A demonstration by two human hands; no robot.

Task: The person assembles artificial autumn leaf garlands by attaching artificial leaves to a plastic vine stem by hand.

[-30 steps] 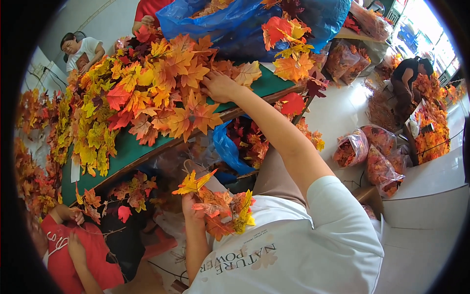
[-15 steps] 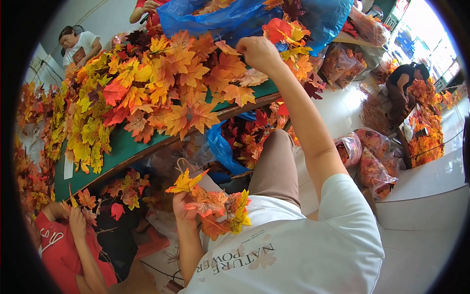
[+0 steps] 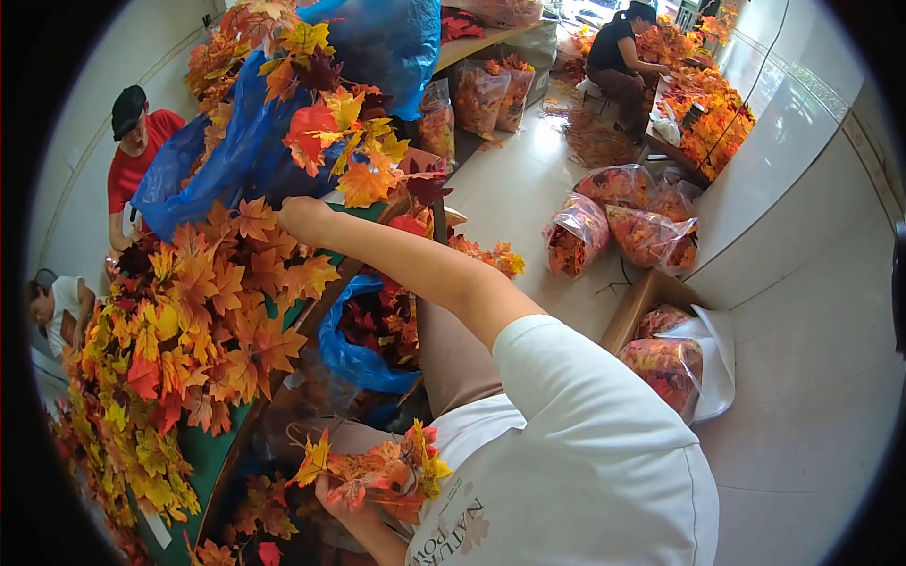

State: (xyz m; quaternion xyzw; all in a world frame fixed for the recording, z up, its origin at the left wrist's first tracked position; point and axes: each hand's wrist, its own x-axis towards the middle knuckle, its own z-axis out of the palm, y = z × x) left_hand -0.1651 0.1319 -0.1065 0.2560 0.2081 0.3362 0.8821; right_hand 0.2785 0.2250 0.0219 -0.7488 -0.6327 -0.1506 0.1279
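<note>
Near my lap, my left hand is closed around a small bunch of artificial maple leaves in orange, red and yellow. My right arm stretches forward to the table. There my right hand is curled at the edge of a big heap of orange artificial maple leaves. Its fingers point away and are mostly hidden, so whatever they grip does not show. Yellow leaves cover the nearer left part of the heap. Just beyond the right hand hangs a cluster of red and yellow leaves.
Green-topped table carries the heap and a blue plastic bag. Under it, another blue bag holds dark red leaves. Clear bags of leaves and a cardboard box stand on the floor at right. Co-workers sit around.
The view has swung right, so the table sits farther left. My right hand stays at the heap's edge, and my left hand still holds the leaf bunch near my lap.
</note>
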